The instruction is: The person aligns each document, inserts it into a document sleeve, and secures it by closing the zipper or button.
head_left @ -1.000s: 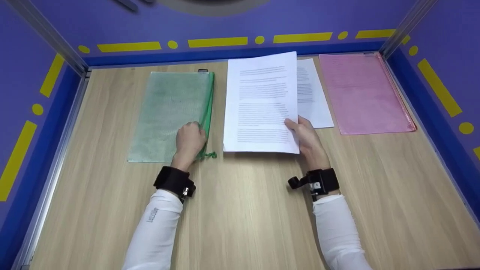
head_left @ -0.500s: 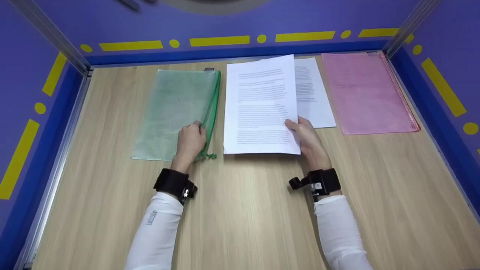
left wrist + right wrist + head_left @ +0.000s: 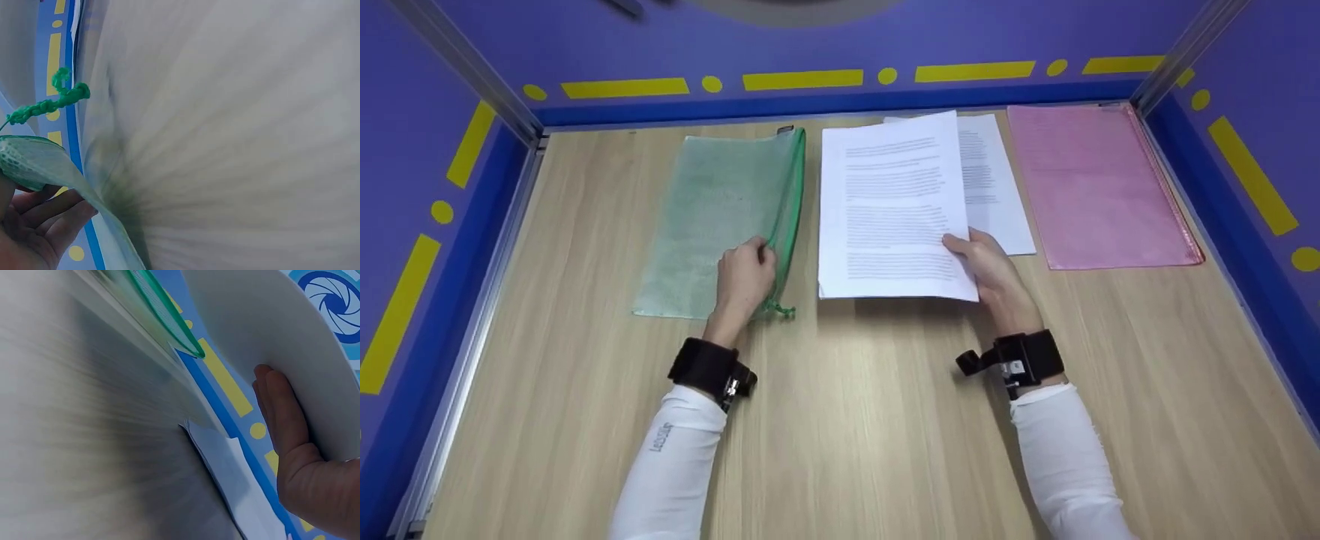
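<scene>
My left hand (image 3: 745, 277) pinches the right, zippered side of a green mesh zip pouch (image 3: 712, 195), close to its lower corner. That side is raised and bowed; the rest of the pouch spreads to the left. A knotted green pull cord (image 3: 50, 104) sticks out from the corner in the left wrist view. My right hand (image 3: 997, 274) grips a printed paper stack (image 3: 892, 210) by its right edge, thumb on the front and fingers behind. The stack is held above the table, as the right wrist view shows, with its lower edge casting a shadow.
Behind the held stack, more printed sheets (image 3: 997, 187) lie on the wooden table (image 3: 840, 420). A pink mesh zip pouch (image 3: 1099, 187) lies flat at the back right. Blue panels with yellow marks (image 3: 802, 79) wall the table at the back and both sides.
The pouch has shifted slightly right, and its zippered side has lifted and bowed outward in my left hand. My right hand has carried the paper stack a little to the right.
</scene>
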Tool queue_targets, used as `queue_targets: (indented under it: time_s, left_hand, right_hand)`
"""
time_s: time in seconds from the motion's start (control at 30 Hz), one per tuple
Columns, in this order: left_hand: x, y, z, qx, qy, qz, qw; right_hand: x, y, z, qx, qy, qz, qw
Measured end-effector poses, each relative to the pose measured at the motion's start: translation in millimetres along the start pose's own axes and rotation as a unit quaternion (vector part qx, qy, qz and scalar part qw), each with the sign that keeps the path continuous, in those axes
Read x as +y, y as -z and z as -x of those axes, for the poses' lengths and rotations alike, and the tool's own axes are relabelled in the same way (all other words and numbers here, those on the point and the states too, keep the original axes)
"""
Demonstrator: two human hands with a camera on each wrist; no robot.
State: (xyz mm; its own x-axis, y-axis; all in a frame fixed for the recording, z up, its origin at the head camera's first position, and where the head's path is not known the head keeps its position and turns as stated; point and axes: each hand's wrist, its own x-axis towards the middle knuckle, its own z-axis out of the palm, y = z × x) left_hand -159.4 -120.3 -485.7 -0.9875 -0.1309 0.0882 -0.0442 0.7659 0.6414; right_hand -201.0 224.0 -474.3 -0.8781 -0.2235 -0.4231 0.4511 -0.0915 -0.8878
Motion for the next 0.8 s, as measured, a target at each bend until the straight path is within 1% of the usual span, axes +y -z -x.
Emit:
queue_targets:
  time_s: [0.13, 0.27, 0.43, 0.57, 0.7, 0.8]
  left_hand:
    - [4.4, -0.6, -0.3, 0.013, -0.013, 0.004, 0.9998]
    - [7.8, 0.1, 0.2, 0.017, -0.021, 0.006, 0.9996]
    - [10.1, -0.4, 0.4, 0.009, -0.013, 0.001, 0.9999]
    - [11.1, -2.1, 0.0, 0.010, -0.010, 0.001, 0.9999]
    - [11.2, -3.5, 0.0, 0.013, -0.004, -0.004, 0.9999]
    - [10.8, -5.3, 0.1, 0.011, -0.006, -0.005, 0.9999]
  right_hand:
    - [-7.1, 0.8, 2.0, -0.004, -0.004, 0.002, 1.0000]
    - [-11.7, -0.3, 6.0, -0.017, 0.002, 0.008, 0.9998]
    - [-15.7, -2.3, 10.8, -0.033, 0.006, -0.006, 0.9994]
    - [-17.8, -3.4, 12.7, -0.035, 0.006, -0.012, 0.9993]
    - [-18.3, -4.3, 13.8, -0.038, 0.005, -0.003, 0.9993]
    - [-18.1, -4.6, 14.5, -0.038, 0.005, 0.004, 0.9992]
